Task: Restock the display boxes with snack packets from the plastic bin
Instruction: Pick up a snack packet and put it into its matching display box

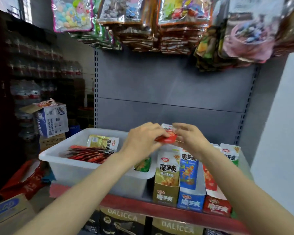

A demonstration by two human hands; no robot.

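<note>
2 hands meet at frame centre over the shelf. Left hand (143, 139) and right hand (190, 139) both hold a small stack of red snack packets (166, 137), fingers (153, 131) of each hand curled and pinched on the stack's opposite ends. I read the stack as held in the air, above the back of the display boxes, touching nothing but the hands.

White plastic bin (71, 164) sits on the shelf at 9 o'clock from the hands. Inside it: a fanned row of red packets (88, 154) lying flat, a gold packet (103, 141) leaning at the far side, and a green packet (143, 165) at the near right corner, partly hidden by the left forearm.

4 display boxes stand side by side at 5 o'clock from the hands, just right of the bin: gold box (166, 184), blue box (189, 192), red box (215, 199), and a green box (231, 155), mostly hidden behind the right forearm. Gold and blue boxes show upright packets at their fronts.

Shelf edge (159, 209) is red. Grey back panel (168, 85) rises at 12 o'clock, with hanging bags (176, 22) above it. Blue-and-white carton (51, 119) sits at 9 o'clock, well apart from the bin.
</note>
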